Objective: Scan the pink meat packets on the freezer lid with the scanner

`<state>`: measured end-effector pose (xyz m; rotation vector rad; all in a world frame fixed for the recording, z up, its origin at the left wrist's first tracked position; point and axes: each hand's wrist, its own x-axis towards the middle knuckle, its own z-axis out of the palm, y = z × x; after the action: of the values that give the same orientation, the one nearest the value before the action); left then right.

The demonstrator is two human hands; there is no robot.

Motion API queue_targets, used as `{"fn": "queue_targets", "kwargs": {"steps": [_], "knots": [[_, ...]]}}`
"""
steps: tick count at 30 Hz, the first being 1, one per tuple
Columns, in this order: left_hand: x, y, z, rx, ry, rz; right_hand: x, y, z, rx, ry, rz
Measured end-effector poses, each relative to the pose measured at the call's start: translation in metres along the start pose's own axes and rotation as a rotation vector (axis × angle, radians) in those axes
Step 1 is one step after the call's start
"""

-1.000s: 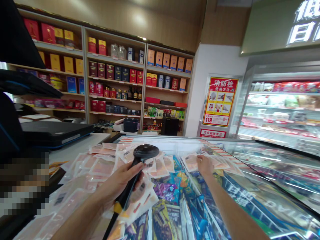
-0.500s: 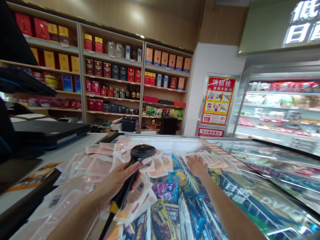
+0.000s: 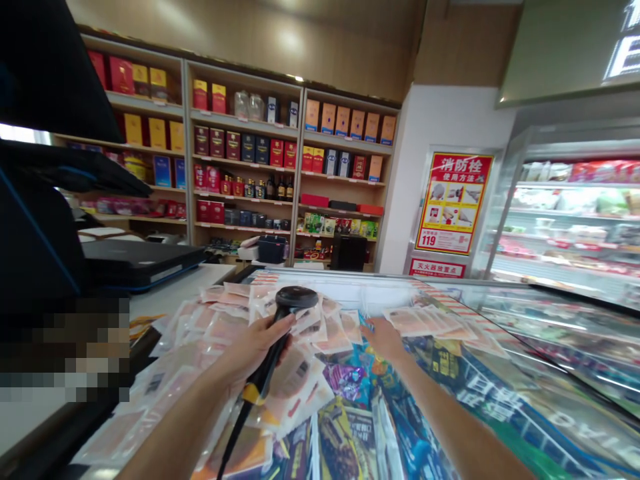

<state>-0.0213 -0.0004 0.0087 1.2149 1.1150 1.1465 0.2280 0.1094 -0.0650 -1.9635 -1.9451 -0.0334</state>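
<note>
My left hand is gripping the scanner; my open right hand is moving left, uncovering the freezer's far-edge packets.

1. Handheld scanner: black plastic, smooth, light sheen on the head.
2. Flat packets: clear plastic film, glossy, creased.
3. Purple wrapper: shiny film, crinkled.
4. Freezer glass: smooth, transparent, strongly reflective.
5. Upper wall panel: wood-look, satin finish, light glare.
6. Column: white, matt, smooth.
7. Flat black device: plastic in appearance, mostly matt.
</note>
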Motion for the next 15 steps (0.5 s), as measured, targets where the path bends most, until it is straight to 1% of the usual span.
{"fn": "queue_targets", "kwargs": {"steps": [1,3,5,7,12,15], "knots": [[-0.001,0.001,0.001,0.003,0.008,0.001,-0.002,-0.008,-0.001,0.010,-0.025,-0.004],[-0.002,0.002,0.002,0.016,0.002,0.008,-0.005,-0.020,-0.001,-0.011,-0.029,0.026],[-0.003,0.004,0.003,0.018,-0.013,0.024,-0.005,-0.027,0.001,-0.036,-0.035,0.075],[-0.004,0.004,0.003,0.012,-0.018,0.043,-0.002,-0.032,0.004,-0.010,-0.040,0.120],[-0.006,0.003,0.002,-0.005,-0.033,0.063,0.015,-0.035,0.014,0.205,0.065,0.249],[-0.007,0.004,0.003,-0.025,-0.043,0.056,0.024,-0.027,0.015,0.296,0.124,0.238]]}}
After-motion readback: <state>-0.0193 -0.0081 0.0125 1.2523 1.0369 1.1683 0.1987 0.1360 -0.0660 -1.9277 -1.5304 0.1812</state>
